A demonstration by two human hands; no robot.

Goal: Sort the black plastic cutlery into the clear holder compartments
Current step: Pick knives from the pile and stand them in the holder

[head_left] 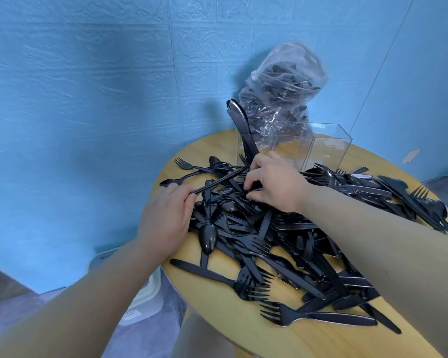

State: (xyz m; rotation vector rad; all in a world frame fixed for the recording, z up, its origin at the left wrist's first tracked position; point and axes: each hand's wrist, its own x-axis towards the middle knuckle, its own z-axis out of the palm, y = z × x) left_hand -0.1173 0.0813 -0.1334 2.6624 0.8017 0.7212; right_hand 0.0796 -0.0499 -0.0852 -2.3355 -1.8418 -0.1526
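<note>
A big heap of black plastic forks, knives and spoons (295, 244) covers a round wooden table (243, 321). At the table's far side stands the clear holder (323, 148) with three compartments; the left one holds several upright black pieces (239, 120), the other two look empty. My left hand (166, 218) grips the handle end of a long black piece (217, 183) that slants up to the right. My right hand (272, 182) rests on the heap in front of the holder, fingers curled around cutlery there.
A crumpled clear plastic bag (282, 83) with more black cutlery leans against the blue wall behind the holder. A white object (142, 298) sits on the floor at the lower left, below the table's edge.
</note>
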